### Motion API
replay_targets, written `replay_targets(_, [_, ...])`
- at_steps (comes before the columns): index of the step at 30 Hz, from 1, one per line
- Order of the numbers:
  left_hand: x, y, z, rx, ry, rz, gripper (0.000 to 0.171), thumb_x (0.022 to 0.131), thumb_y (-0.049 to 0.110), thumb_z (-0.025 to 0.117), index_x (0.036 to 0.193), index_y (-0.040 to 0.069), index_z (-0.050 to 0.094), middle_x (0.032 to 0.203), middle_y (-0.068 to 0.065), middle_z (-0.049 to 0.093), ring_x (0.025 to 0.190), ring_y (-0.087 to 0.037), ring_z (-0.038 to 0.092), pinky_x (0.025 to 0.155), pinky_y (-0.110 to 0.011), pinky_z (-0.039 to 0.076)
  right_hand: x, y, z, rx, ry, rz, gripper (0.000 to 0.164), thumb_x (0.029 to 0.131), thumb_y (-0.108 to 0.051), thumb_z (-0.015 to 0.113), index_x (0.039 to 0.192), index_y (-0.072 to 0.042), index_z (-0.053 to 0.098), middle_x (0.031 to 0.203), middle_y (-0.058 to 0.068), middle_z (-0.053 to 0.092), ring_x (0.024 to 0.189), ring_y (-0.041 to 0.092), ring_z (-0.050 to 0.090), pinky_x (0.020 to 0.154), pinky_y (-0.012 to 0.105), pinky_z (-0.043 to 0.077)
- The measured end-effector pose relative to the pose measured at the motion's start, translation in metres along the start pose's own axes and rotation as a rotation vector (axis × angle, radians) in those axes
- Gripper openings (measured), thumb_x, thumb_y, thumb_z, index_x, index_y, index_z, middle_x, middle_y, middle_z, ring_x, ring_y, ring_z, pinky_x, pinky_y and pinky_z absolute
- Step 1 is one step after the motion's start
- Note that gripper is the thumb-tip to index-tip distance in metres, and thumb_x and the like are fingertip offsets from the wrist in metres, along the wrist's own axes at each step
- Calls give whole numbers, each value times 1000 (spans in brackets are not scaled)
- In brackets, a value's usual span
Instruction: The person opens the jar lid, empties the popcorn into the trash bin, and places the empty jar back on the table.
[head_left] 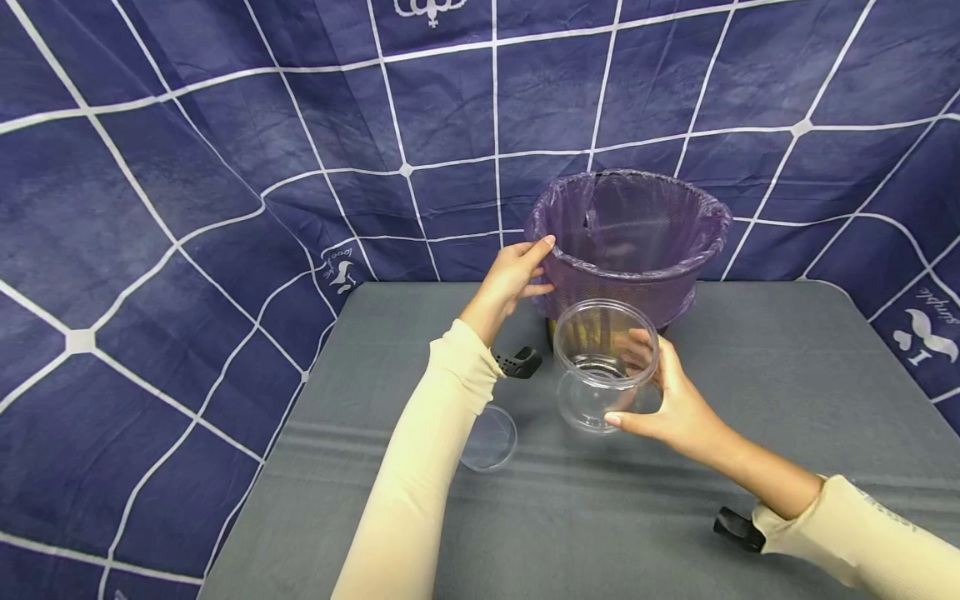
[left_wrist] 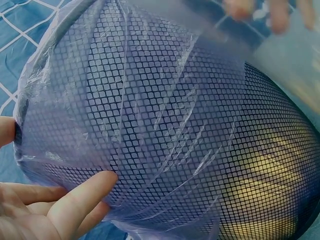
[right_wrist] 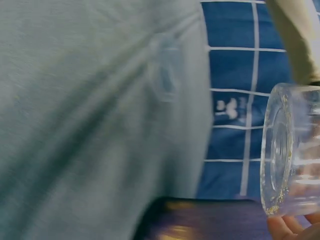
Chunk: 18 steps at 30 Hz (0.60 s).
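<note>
A mesh waste bin (head_left: 611,287) lined with a thin purple plastic bag stands toward the back. My left hand (head_left: 513,279) grips its near left rim: one fingertip lies on the bagged edge while other fingers (left_wrist: 82,202) spread against the outer side. In front of the bin, my right hand (head_left: 671,400) holds a clear round plastic container (head_left: 606,346) from the right, thumb at the near side and fingers behind. Small yellowish specks cling around the container's end (right_wrist: 280,195) in the right wrist view. A clear round lid (head_left: 489,437) lies flat on the table, partly behind the left sleeve.
Grey cloth covers the table (head_left: 600,517). Blue curtains with white grid lines (head_left: 450,125) rise behind and at both sides. Something yellow (left_wrist: 265,185) shows through the lower mesh of the bin. Black straps (head_left: 517,363) circle both wrists over cream sleeves.
</note>
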<state>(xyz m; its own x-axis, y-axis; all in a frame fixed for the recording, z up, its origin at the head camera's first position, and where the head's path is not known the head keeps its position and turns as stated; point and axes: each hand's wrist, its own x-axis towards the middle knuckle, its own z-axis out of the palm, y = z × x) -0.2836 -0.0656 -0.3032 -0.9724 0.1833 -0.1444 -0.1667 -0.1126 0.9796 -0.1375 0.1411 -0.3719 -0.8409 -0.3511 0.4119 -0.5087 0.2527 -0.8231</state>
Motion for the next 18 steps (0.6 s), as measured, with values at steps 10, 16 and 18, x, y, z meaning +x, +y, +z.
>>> replay_targets(10, [0, 0, -1, -6, 2, 16, 51, 91, 26, 54, 127, -8, 42, 126, -21, 46, 118, -38, 40, 70, -32, 52, -25, 56, 37, 64, -8, 118, 97, 63, -6, 81, 134, 0, 17, 135, 22, 33, 122, 40, 31, 95, 14, 27])
replay_targets(16, [0, -1, -1, -11, -7, 13, 53, 90, 27, 54, 128, -8, 41, 128, -20, 45, 119, -38, 39, 71, -33, 51, -35, 78, 47, 65, -15, 178, 97, 63, -10, 82, 132, 4, 15, 134, 23, 31, 123, 43, 29, 98, 35, 30])
replay_targets(18, [0, -2, 0, -15, -7, 12, 53, 90, 27, 55, 128, -8, 41, 128, -20, 44, 119, -38, 38, 72, -34, 51, -38, 82, 49, 80, -19, 178, 96, 64, -10, 82, 131, 5, 15, 134, 25, 30, 123, 44, 28, 98, 33, 29])
